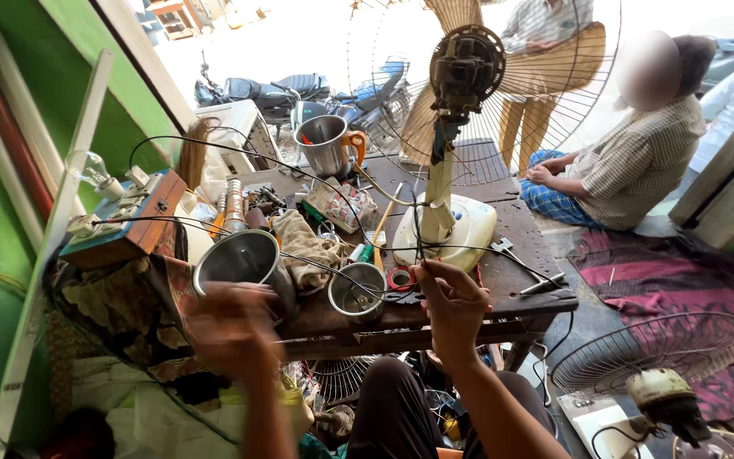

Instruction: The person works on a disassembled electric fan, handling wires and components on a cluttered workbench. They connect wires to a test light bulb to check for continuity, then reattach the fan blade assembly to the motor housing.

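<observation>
A thin black wire is pinched between the fingertips of the right hand, above the workbench. The blurred left hand is raised beside a steel pot; its grip cannot be determined.

The left hand is smeared by motion blur, so its fingers and whatever it grips cannot be made out. Right of the right hand, a second fan is cut off by the bottom edge. A seated person's face is blurred.
</observation>
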